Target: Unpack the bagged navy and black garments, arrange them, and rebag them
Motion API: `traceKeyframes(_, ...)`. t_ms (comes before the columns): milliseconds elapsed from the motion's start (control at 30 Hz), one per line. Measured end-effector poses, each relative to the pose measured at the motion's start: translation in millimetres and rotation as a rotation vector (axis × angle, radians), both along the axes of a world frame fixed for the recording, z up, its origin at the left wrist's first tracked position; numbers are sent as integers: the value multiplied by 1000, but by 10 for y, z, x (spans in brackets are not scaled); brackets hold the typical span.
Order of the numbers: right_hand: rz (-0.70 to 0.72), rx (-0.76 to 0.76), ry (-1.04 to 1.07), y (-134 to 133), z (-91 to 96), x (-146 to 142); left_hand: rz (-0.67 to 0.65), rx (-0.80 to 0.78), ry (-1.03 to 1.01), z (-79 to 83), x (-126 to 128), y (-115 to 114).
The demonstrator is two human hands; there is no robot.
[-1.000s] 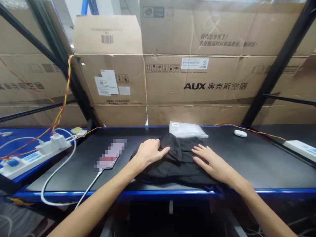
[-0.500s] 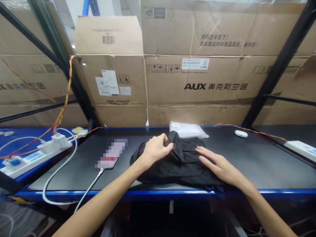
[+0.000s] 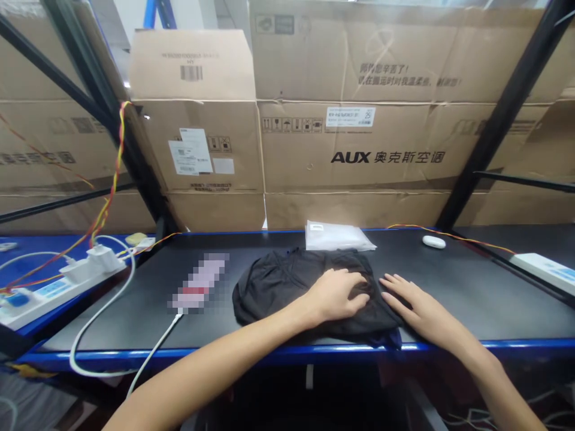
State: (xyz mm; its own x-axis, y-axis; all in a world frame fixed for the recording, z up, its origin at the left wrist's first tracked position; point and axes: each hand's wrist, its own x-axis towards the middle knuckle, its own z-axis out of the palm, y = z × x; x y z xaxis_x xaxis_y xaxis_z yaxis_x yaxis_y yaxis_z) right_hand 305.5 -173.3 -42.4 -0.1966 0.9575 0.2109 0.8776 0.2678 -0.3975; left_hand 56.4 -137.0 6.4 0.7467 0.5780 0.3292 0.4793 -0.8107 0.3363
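Observation:
A black, soft fabric garment [image 3: 274, 281] lies folded and wrinkled near the front edge of the table; its exact kind cannot be made out. On its right half rests my left hand [image 3: 336, 296], fingers a little bent and thumb held apart, with no cloth visibly pinched. My right hand [image 3: 417, 308] is at the garment's right edge, its fingers stretched out and its fingertips beside or just touching the fabric. Behind the garment lies a clear plastic packet [image 3: 336, 236] with a small label.
A phone [image 3: 200, 284] with a white charging cable [image 3: 155, 353] lies to the left. Power strips stand at the far left [image 3: 67, 284] and right [image 3: 545, 269]. A white earbud case [image 3: 433, 242] sits at the back right. Cardboard [image 3: 354, 191] walls the rear between black posts.
My left hand has moved right across the garment, and the fabric fold that stood up beside it now lies flatter. My right hand has shifted slightly right, to the garment's edge.

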Motion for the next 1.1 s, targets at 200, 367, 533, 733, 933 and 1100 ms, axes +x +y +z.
traceKeyframes(200,-26,52,93,58,81,-88,-46,-71,59,127,-383,36)
traceKeyframes(367,100,118,251,162,401,-390,95,-62,175,133,-890,149)
traceKeyframes(533,454,-2,88,354,687,-682,177,-108,225,16,-1258,219)
traceKeyframes(733,530,-171,-79,461,659,-753,171,-84,212,31,-1282,236)
traceKeyframes(933,551,-235,-130,463,644,-739,188,86,233,73,-1147,597)
traceKeyframes(1100,557,-296,-143,516,694,-739,118,187,290,27,-969,965)
